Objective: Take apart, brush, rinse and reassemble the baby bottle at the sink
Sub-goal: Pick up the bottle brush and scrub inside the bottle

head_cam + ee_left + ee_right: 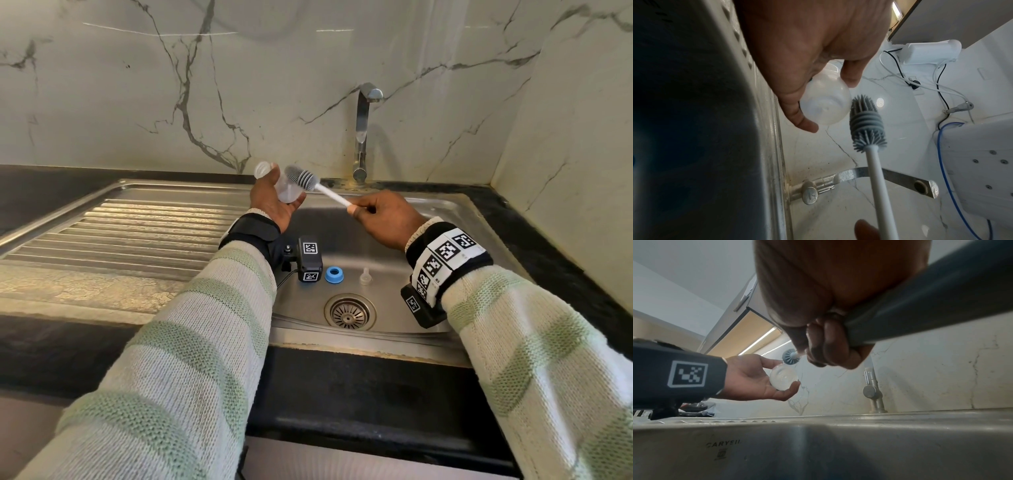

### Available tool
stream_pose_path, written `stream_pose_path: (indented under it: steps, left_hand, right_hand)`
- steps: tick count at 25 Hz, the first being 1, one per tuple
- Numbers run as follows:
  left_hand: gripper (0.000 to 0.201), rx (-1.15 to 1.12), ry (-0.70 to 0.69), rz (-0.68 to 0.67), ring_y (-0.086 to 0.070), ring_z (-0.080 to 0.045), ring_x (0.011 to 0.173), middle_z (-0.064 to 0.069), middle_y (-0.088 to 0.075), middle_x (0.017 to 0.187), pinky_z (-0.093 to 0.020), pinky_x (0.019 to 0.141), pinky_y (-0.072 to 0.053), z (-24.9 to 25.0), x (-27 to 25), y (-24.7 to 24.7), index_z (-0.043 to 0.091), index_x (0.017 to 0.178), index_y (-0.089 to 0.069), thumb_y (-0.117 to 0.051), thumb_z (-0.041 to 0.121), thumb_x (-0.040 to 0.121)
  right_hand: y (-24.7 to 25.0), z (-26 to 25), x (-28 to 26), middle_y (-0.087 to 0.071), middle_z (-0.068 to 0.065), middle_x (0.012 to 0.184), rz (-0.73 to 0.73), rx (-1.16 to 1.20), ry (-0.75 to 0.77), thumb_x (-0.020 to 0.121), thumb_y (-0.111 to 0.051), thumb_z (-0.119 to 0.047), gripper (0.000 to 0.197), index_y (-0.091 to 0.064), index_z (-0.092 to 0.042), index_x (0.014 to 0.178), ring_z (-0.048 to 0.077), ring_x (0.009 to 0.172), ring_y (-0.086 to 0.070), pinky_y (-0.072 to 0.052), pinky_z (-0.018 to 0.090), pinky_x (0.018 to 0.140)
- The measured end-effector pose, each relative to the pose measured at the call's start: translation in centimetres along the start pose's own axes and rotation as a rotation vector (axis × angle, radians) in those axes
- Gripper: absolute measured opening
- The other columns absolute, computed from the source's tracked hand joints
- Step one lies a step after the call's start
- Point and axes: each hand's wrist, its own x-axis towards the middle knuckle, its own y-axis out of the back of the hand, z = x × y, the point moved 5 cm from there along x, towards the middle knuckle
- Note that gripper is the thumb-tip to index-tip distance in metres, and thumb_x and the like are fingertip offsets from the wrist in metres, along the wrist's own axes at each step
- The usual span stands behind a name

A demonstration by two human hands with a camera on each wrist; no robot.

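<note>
Head view: the clear bottle (287, 192) is held above the sink (428, 205) by the curled fingers of the left hand (274, 202). The brush (308, 180) is pinched by its white handle in the right hand (380, 216), its grey head just beside the bottle. The blue ring (334, 275) and the teat (365, 277) are seen down in the sink near the drain (349, 311).

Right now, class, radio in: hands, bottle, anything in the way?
Left hand holds bottle; right hand grips brush. Brush head outside, against bottle. Ring and teat in sink. Nothing blocking.
</note>
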Motion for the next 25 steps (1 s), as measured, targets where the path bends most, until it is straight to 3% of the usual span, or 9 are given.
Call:
stream_pose_path:
  steps: [4, 6, 10, 15, 18, 21, 23, 25]
  left_hand:
    - [0.045, 0.004, 0.003, 0.010, -0.061, -0.035, 0.111, -0.016, -0.055, 0.132, -0.045, 0.077, -0.056, -0.22, -0.03, 0.38, 0.007, 0.141, -0.042, -0.051, 0.025, 0.100]
    - [0.042, -0.015, 0.006, 0.009, -0.059, -0.037, 0.115, -0.018, -0.053, 0.135, -0.048, 0.082, -0.055, -0.16, 0.10, 0.40, 0.008, 0.139, -0.042, -0.050, 0.024, 0.101]
    - [0.040, -0.018, 0.011, -0.005, -0.062, -0.027, 0.088, -0.016, -0.058, 0.110, -0.043, 0.073, -0.054, -0.18, -0.22, 0.31, 0.009, 0.136, -0.041, -0.045, 0.027, 0.101]
    - [0.040, -0.006, -0.019, 0.007, -0.060, -0.035, 0.105, -0.018, -0.056, 0.123, -0.039, 0.072, -0.054, 0.25, -0.15, -0.07, 0.011, 0.132, -0.046, -0.053, 0.033, 0.098]
    - [0.030, -0.008, -0.019, 0.002, -0.061, -0.031, 0.098, -0.017, -0.056, 0.117, -0.037, 0.072, -0.055, 0.45, -0.04, 0.04, 0.014, 0.120, -0.049, -0.059, 0.029, 0.097]
    - [0.041, -0.042, -0.008, 0.012, -0.061, -0.032, 0.101, -0.016, -0.054, 0.123, -0.043, 0.072, -0.058, 0.23, 0.18, 0.47, 0.010, 0.131, -0.046, -0.060, 0.025, 0.095]
    - [0.046, -0.046, -0.010, 0.015, -0.059, -0.035, 0.114, -0.017, -0.052, 0.135, -0.045, 0.078, -0.058, 0.19, 0.21, 0.51, 0.011, 0.137, -0.044, -0.059, 0.026, 0.096]
    - [0.044, -0.034, 0.004, 0.018, -0.057, -0.036, 0.116, -0.018, -0.050, 0.137, -0.047, 0.080, -0.058, 0.10, 0.17, 0.61, 0.012, 0.138, -0.042, -0.054, 0.028, 0.099]
  right_hand:
    - [0.01, 0.01, 0.03, -0.058, -0.006, 0.071, -0.014, -0.020, 0.003, 0.099, -0.052, -0.029, 0.029, -0.067, -0.018, 0.122, 0.011, 0.061, -0.049, -0.038, 0.023, 0.054]
    - [0.26, 0.23, 0.01, -0.059, -0.005, 0.072, 0.009, -0.019, -0.005, 0.099, -0.052, -0.029, 0.029, -0.068, -0.018, 0.121, 0.010, 0.060, -0.049, -0.038, 0.022, 0.053]
    - [-0.45, -0.33, -0.17, -0.060, -0.012, 0.077, -0.058, -0.022, 0.017, 0.098, -0.054, -0.030, 0.031, -0.064, -0.021, 0.127, 0.005, 0.067, -0.052, -0.039, 0.018, 0.057]
    - [-0.13, -0.09, 0.04, -0.059, -0.005, 0.072, 0.026, 0.043, -0.021, 0.099, -0.053, -0.028, 0.029, -0.066, -0.018, 0.123, 0.010, 0.061, -0.048, -0.040, 0.022, 0.056]
    - [-0.21, -0.20, -0.15, -0.060, -0.003, 0.074, 0.002, 0.013, -0.011, 0.100, -0.052, -0.027, 0.030, -0.066, -0.018, 0.123, 0.011, 0.062, -0.050, -0.040, 0.023, 0.055]
    - [-0.32, -0.43, -0.18, -0.065, -0.002, 0.084, -0.032, 0.029, 0.002, 0.099, -0.053, -0.028, 0.030, -0.065, -0.020, 0.126, 0.011, 0.070, -0.054, -0.043, 0.020, 0.060]
    - [-0.14, -0.16, -0.15, -0.062, -0.001, 0.078, 0.004, 0.035, -0.025, 0.100, -0.052, -0.028, 0.029, -0.066, -0.019, 0.123, 0.012, 0.064, -0.051, -0.041, 0.022, 0.056]
    - [-0.24, -0.15, -0.31, -0.061, -0.003, 0.077, -0.027, 0.033, -0.029, 0.100, -0.052, -0.028, 0.030, -0.065, -0.019, 0.125, 0.011, 0.064, -0.051, -0.041, 0.022, 0.056]
